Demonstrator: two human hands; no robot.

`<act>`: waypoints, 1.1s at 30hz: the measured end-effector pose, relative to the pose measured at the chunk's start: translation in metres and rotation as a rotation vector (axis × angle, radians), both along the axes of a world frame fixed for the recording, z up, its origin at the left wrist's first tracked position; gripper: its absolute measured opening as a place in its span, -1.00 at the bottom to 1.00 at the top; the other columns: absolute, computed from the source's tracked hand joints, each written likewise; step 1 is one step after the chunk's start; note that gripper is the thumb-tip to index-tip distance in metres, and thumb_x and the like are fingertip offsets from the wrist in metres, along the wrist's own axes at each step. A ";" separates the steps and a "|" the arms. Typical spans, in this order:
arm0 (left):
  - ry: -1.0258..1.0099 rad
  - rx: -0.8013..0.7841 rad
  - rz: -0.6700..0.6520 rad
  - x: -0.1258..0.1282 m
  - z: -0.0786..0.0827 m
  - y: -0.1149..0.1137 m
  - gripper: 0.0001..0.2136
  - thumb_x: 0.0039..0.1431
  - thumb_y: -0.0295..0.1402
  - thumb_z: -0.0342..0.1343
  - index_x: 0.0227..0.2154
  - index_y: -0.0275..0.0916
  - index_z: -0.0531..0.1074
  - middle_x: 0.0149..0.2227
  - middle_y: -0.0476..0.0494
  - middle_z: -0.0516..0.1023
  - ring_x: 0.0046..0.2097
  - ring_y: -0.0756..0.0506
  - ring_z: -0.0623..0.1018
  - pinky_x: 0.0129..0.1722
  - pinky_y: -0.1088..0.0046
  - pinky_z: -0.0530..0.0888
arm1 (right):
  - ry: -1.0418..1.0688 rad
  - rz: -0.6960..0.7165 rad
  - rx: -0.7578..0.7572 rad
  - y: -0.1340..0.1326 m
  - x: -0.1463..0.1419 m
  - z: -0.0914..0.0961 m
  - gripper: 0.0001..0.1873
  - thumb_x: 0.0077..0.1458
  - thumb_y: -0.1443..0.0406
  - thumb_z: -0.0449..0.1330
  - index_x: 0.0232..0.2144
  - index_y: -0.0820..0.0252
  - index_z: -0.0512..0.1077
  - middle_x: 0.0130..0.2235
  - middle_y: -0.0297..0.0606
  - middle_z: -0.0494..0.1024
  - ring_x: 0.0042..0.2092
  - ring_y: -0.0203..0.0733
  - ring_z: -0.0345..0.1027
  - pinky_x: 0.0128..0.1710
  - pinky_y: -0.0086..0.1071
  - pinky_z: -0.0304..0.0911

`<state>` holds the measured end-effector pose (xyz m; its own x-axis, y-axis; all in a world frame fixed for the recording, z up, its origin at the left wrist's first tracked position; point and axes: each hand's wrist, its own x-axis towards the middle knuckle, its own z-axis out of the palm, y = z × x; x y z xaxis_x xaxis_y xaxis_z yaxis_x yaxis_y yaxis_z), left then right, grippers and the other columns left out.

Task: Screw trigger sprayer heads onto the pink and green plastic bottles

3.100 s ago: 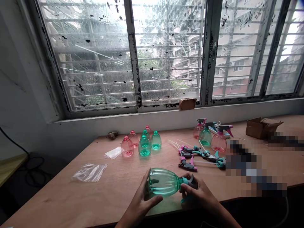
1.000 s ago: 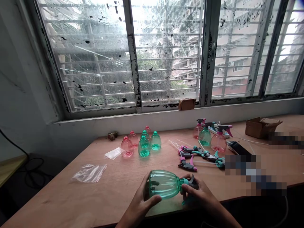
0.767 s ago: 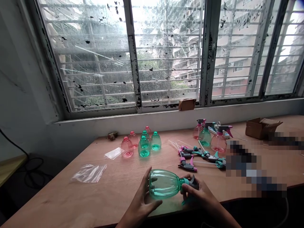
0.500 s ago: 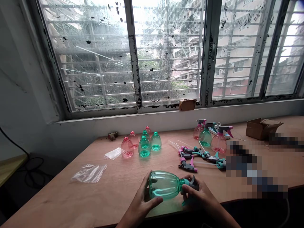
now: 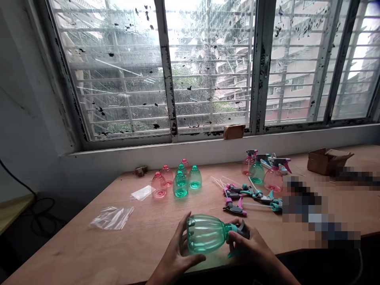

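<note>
A translucent green spray bottle (image 5: 204,234) lies sideways above the table's front edge, its base to the left. My left hand (image 5: 181,249) cups that base, thumb below and fingers on the far side. At the neck, my right hand (image 5: 246,239) grips the grey and teal spray head (image 5: 242,230), with its fingers wrapped round the collar. Part of the spray head is hidden by the fingers. Beyond the bottle lie several loose spray heads (image 5: 234,208) with thin tubes, in pink, teal and dark grey.
Several headless bottles, green (image 5: 180,186) and pink (image 5: 159,186), stand at the back left. Three bottles with spray heads (image 5: 273,180) stand back right, near a cardboard box (image 5: 326,162). Clear plastic bags (image 5: 113,217) lie left. A blurred patch covers the right side.
The bottle has turned slightly about its length and its base sits a little lower. My left thumb has shifted slightly down and right; my right hand stays at the neck.
</note>
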<state>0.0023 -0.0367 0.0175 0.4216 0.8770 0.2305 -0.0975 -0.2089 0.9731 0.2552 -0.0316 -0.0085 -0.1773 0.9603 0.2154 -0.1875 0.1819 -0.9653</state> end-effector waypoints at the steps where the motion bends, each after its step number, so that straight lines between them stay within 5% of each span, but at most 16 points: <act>1: 0.003 0.015 0.006 0.000 0.000 -0.001 -0.04 -0.11 -0.24 0.43 0.30 -0.03 -0.02 0.18 -0.29 0.35 0.24 -0.33 0.30 0.23 0.06 0.23 | 0.003 -0.003 0.002 0.000 0.000 0.000 -0.53 -0.06 -0.01 0.36 -0.30 0.25 0.40 -0.48 -0.27 0.56 -0.48 -0.16 0.45 -0.46 -0.34 0.37; 6: 0.030 0.024 0.032 -0.003 -0.005 -0.001 0.05 -0.10 -0.18 0.42 0.34 -0.08 -0.16 0.19 -0.36 0.32 0.22 -0.35 0.32 0.23 0.05 0.22 | 0.004 -0.002 0.001 -0.001 0.000 0.000 -0.55 -0.03 0.00 0.35 -0.30 0.23 0.40 -0.47 -0.27 0.56 -0.48 -0.16 0.46 -0.46 -0.34 0.36; 10: 0.011 -0.038 -0.027 -0.003 -0.002 0.000 -0.11 0.05 -0.11 0.29 0.33 -0.15 -0.09 0.26 -0.38 0.25 0.25 -0.35 0.29 0.25 0.07 0.21 | 0.005 -0.002 0.015 0.001 0.000 -0.002 -0.56 -0.03 0.02 0.36 -0.29 0.24 0.40 -0.48 -0.28 0.56 -0.48 -0.18 0.45 -0.46 -0.36 0.34; 17: 0.011 0.053 -0.007 -0.001 -0.007 0.000 -0.05 0.00 -0.24 0.36 0.33 0.01 -0.14 0.31 -0.27 0.16 0.28 -0.31 0.25 0.27 0.09 0.16 | 0.004 0.005 0.016 0.001 0.001 -0.004 -0.57 0.01 0.05 0.34 -0.25 0.25 0.39 -0.46 -0.27 0.56 -0.47 -0.17 0.46 -0.44 -0.34 0.37; 25: -0.003 -0.054 -0.038 -0.004 -0.005 0.001 -0.14 0.07 -0.16 0.30 0.33 -0.08 -0.08 0.25 -0.33 0.29 0.26 -0.35 0.29 0.24 0.07 0.22 | 0.008 0.002 0.023 0.000 0.001 -0.004 -0.58 0.01 0.05 0.35 -0.26 0.25 0.39 -0.47 -0.27 0.57 -0.48 -0.20 0.45 -0.46 -0.37 0.35; 33: -0.036 -0.007 -0.011 -0.002 -0.005 0.000 -0.04 0.02 -0.21 0.35 0.34 0.05 -0.19 0.35 -0.27 0.10 0.28 -0.36 0.24 0.23 0.05 0.22 | 0.022 0.002 0.010 0.002 0.001 -0.004 -0.58 0.02 0.06 0.34 -0.26 0.25 0.36 -0.46 -0.26 0.58 -0.47 -0.18 0.46 -0.45 -0.35 0.36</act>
